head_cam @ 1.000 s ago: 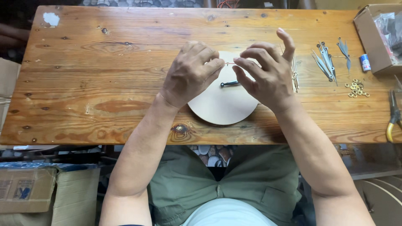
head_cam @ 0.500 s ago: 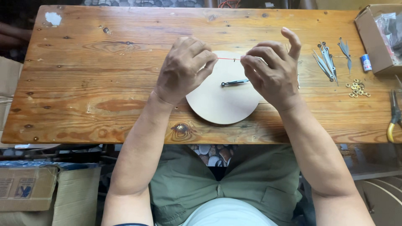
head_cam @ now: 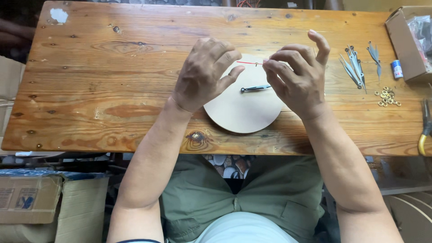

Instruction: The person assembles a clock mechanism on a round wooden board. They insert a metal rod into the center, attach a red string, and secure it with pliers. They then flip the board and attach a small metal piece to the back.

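A round pale wooden disc (head_cam: 240,112) lies on the wooden table (head_cam: 112,81), with a dark metal clock hand (head_cam: 255,88) resting on it near its middle. My left hand (head_cam: 204,74) and my right hand (head_cam: 297,76) hover over the disc's far edge. Between their fingertips they pinch a thin red clock hand (head_cam: 250,63), held level above the disc. The left hand grips one end, the right hand the other.
Several dark metal clock hands (head_cam: 355,65) lie in a row at the right, beside a pile of small brass rings (head_cam: 387,97) and a small blue spool (head_cam: 396,69). A cardboard box (head_cam: 407,40) sits at the far right corner. Yellow-handled pliers (head_cam: 424,128) lie at the right edge.
Both hands have drifted slightly right and apart, and the red clock hand between the fingertips shows more clearly. The dark clock hand stays on the disc.
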